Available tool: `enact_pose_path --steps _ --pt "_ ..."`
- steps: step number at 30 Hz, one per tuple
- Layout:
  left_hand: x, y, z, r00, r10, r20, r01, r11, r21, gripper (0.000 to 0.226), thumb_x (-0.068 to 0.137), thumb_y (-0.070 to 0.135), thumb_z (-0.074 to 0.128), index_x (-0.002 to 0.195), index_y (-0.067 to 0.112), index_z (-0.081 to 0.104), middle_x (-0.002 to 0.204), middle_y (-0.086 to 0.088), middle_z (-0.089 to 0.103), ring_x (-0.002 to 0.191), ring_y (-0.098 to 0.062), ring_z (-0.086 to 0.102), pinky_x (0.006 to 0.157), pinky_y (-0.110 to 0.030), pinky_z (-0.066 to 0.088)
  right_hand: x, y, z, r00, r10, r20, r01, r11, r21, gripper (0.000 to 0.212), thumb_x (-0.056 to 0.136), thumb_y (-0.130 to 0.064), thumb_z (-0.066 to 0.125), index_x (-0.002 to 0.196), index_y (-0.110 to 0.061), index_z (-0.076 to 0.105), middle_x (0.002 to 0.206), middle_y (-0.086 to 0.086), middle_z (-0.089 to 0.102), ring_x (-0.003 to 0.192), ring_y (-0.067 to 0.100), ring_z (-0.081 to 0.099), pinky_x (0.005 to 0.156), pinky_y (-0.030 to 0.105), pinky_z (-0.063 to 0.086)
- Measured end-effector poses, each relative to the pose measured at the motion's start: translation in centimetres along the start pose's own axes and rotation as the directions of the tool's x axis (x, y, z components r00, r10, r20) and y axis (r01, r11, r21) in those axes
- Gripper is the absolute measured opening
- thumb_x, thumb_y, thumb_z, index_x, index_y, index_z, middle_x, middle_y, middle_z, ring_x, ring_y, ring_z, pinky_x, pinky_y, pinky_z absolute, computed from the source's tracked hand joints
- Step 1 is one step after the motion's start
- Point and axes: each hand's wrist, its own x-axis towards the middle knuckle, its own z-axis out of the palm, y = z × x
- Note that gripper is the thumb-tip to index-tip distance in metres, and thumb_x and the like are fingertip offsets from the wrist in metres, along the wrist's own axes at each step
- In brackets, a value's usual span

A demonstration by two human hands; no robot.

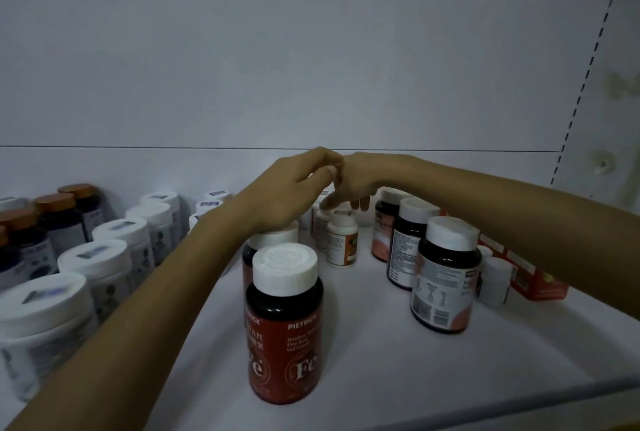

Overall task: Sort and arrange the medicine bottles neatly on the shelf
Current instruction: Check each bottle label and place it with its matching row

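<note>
At 9 o'clock the white-lidded jars (104, 257) were cut by the frame edge, labels blurred; the Fe bottle (285, 326) at 6 o'clock hid most of a like bottle behind. Centre-frame the left hand (287, 191), loosely curled and empty, touched the right hand (360, 178), whose slack fingers hung empty over the small white bottles (341, 240). At 3 o'clock the right forearm (519, 216) covered part of a red box (543, 288).

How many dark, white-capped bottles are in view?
5. Front bottle at centre; second bottle behind it, under the left hand; three in a row at right: near, middle, far. More may be hidden.
</note>
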Motion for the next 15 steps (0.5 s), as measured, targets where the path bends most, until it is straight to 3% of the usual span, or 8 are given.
enact_pose_path --steps 4,7,12,15 --pt "0.0 -0.2 -0.1 1.000 -0.005 -0.026 0.005 1.000 -0.027 0.032 0.101 0.028 0.039 0.130 0.025 0.052 0.125 0.008 0.057 0.111 -0.005 0.050 0.080 -0.006 0.034 2.2 -0.4 -0.1 0.999 0.033 0.018 -0.033 0.999 0.013 0.049 0.085 -0.055 0.061 0.112 -0.014 0.060 0.100 0.005 0.067 0.077 0.016 0.069 0.070 0.028 0.054" --pt "0.2 -0.2 -0.4 0.998 -0.010 -0.063 0.007 0.999 -0.043 0.031 0.100 0.030 0.041 0.129 0.028 0.052 0.122 0.013 0.056 0.109 -0.002 0.049 0.081 -0.007 0.036 3.6 -0.7 0.4 0.999 0.054 0.005 -0.054 0.999 -0.002 0.054 0.083 -0.051 0.066 0.116 -0.009 0.058 0.099 0.009 0.068 0.076 0.019 0.070 0.071 0.032 0.058" --pt "0.5 -0.2 -1.3 0.991 -0.043 -0.127 0.030 0.994 -0.101 0.033 0.098 0.033 0.044 0.130 0.027 0.053 0.126 0.015 0.057 0.114 0.000 0.052 0.090 -0.012 0.039 4.0 -0.7 -0.3 1.000 -0.013 0.010 0.012 0.998 0.064 0.034 0.082 -0.029 0.074 0.094 -0.003 0.056 0.086 0.014 0.067 0.078 0.025 0.072 0.070 0.034 0.061" --pt "0.9 -0.2 -1.4 0.984 -0.068 -0.165 0.052 0.993 -0.103 0.035 0.096 0.034 0.047 0.131 0.027 0.051 0.127 0.012 0.059 0.115 0.000 0.053 0.097 -0.022 0.043 2.4 0.7 -3.1 0.989 -0.087 -0.118 0.107 0.978 0.178 0.027 0.083 -0.024 0.073 0.082 -0.003 0.056 0.082 0.015 0.068 0.074 0.025 0.072 0.064 0.032 0.060"
